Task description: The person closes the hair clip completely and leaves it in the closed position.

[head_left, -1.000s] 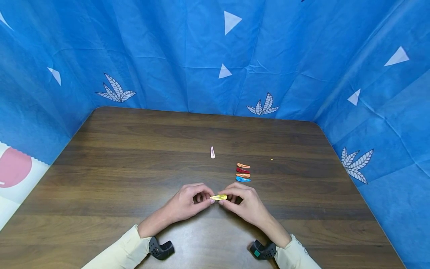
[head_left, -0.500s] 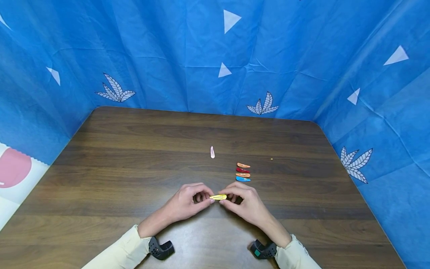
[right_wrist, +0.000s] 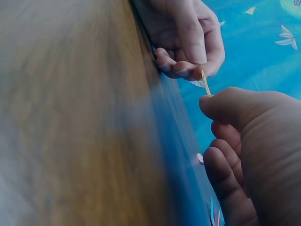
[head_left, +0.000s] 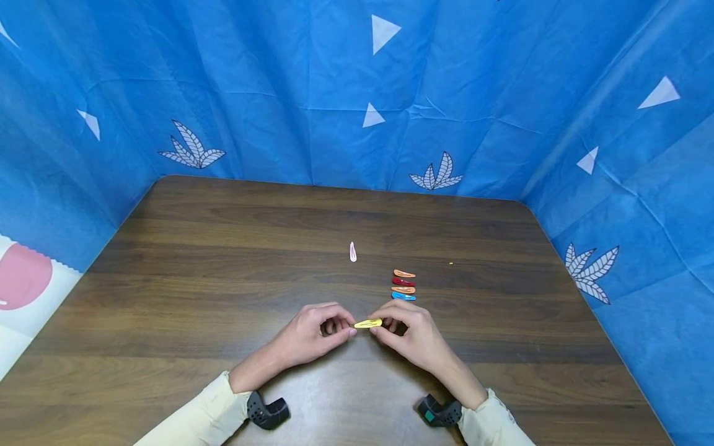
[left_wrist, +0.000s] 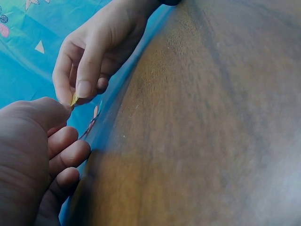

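Note:
A yellow snap hair clip (head_left: 368, 323) is pinched by its wide end between the thumb and forefinger of my right hand (head_left: 409, 331), just above the table. Its narrow end points left, at the fingertips of my left hand (head_left: 318, 334). The left thumb and forefinger stand slightly parted around that tip, perhaps touching it. In the right wrist view the clip (right_wrist: 205, 82) appears edge-on between both hands. The left wrist view shows only a sliver of the clip (left_wrist: 74, 99) under the right thumb.
Beyond the right hand, a blue hair clip (head_left: 404, 297), a red one (head_left: 403, 282) and two orange ones (head_left: 404, 274) lie stacked in a column. A pale pink clip (head_left: 352, 252) lies farther back. A tiny yellow speck (head_left: 451, 263) is at right. Blue curtains (head_left: 312, 93) surround the wooden table (head_left: 223, 248).
My right hand has shifted slightly right, drawing the yellow hair clip with it. Its narrow end has slid out from between the left fingertips. The left hand stays in place.

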A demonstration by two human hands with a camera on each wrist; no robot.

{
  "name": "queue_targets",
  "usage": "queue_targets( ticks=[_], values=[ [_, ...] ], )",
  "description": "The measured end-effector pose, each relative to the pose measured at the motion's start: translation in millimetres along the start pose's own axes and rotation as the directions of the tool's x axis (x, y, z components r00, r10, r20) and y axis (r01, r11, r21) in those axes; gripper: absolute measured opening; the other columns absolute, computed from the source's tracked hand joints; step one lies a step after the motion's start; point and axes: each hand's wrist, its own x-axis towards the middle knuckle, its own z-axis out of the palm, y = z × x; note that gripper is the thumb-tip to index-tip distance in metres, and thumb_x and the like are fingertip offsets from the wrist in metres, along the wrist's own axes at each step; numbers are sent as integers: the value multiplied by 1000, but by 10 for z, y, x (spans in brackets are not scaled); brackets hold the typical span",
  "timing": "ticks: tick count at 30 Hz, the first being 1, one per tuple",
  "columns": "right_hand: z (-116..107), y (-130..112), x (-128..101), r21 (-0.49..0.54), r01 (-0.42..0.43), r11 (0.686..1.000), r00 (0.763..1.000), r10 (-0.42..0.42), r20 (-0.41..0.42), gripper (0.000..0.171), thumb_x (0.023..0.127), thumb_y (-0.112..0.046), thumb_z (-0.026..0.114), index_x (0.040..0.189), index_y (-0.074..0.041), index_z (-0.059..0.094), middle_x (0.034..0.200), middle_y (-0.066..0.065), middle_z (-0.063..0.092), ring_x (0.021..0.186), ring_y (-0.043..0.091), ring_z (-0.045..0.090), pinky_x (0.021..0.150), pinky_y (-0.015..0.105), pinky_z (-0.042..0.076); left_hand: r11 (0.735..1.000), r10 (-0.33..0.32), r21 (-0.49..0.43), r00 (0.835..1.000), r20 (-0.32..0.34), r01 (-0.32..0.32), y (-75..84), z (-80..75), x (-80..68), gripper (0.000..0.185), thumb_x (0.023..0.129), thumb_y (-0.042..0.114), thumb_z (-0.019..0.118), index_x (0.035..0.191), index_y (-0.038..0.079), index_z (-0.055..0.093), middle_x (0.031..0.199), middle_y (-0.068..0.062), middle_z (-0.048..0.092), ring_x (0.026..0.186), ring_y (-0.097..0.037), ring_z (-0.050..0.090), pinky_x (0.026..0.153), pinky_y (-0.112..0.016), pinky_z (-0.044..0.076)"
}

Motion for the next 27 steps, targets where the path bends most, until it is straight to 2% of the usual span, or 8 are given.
queue_targets(
  ticks=[7, 15, 27],
  values=[
    [-44, 34, -6, -24, -2, 1000, 1000, 1, -12, 23, 87, -7, 83, 106, -19, 78, 99, -7, 71, 74, 4, 60, 63, 21, 54, 1000, 3, -4, 1000, -9, -3, 0, 9, 2, 7, 92, 14, 78, 97, 14, 74, 82, 11, 65, 72, 1, 58, 61, -20, 53],
    [-116, 93, -41, -73, -40, 997, 999, 38, -30, 25, 85, -7, 85, 105, -19, 78, 98, -10, 69, 74, 1, 58, 63, 19, 52, 1000, 8, 7, 1000, -13, -8, 8, 14, 4, 6, 92, 12, 77, 96, 15, 74, 82, 12, 66, 72, 1, 58, 62, -21, 53],
    [-177, 168, -67, -137, -33, 990, 997, 23, -76, 27, 83, -1, 84, 104, -16, 79, 103, -5, 70, 72, 4, 58, 61, 22, 53, 1000, -1, 13, 1000, -1, 1, 10, -4, -1, 8, 92, 10, 77, 97, 16, 74, 83, 11, 66, 72, 2, 57, 62, -21, 53]
  ],
)
